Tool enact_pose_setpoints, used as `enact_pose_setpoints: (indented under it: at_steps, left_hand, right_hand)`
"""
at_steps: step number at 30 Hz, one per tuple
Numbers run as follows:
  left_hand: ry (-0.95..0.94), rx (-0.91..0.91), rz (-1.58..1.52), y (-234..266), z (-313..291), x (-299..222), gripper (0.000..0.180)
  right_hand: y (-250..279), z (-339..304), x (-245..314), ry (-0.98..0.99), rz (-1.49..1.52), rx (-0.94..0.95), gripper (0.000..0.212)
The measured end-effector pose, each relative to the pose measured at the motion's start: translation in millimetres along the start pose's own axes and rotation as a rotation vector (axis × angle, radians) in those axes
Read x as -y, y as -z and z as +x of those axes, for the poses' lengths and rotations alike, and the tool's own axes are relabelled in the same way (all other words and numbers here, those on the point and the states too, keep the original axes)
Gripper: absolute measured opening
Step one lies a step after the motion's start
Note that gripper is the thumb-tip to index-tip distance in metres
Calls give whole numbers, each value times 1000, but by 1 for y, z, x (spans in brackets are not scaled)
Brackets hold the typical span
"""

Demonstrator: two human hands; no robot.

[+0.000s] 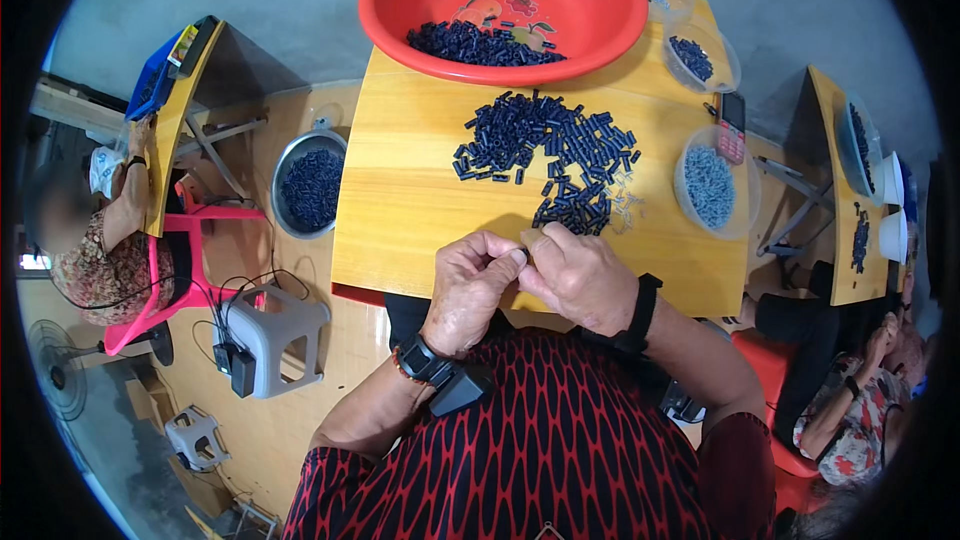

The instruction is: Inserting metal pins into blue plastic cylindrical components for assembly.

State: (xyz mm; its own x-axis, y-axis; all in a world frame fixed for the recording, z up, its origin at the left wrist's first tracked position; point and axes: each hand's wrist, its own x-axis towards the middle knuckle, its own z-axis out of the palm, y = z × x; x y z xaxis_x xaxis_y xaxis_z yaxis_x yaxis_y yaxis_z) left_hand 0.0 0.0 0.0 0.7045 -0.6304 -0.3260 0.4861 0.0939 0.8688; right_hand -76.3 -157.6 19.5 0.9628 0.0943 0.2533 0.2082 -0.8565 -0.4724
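Black tube piece (524,254) pinched between left hand (468,290) and right hand (578,278), fingertips of both closed on it at the near edge of the wooden table (410,190); piece is mostly hidden, so probably one of the small plastic sleeves. Loose pile of black sleeves (550,150) lies just beyond the hands, red basin (590,0) with more at the far edge, clear bowl of pale small parts (712,185) to the right.

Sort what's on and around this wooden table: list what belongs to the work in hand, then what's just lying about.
In use: left hand, right hand, pile of small dark tubes, red basin, clear bowl of pale small parts.

Lying about: phone, grey stool, metal bowl.
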Motion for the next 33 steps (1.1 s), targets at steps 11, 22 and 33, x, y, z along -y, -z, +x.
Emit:
enact_pose_setpoints:
  at_steps: [11,22,33]
  left_hand:
    - [-143,-80,137,30,-15,-1,2]
    - [-632,-1058,29,176,-39,9,11]
    - [-686,-1103,544,164,-10,-2,23]
  right_hand:
    - [-5,10,21,-6,119,-18,28]
    - [12,-59,-27,-200,175,-252,18]
    - [15,-83,-31,-343,185,-364,18]
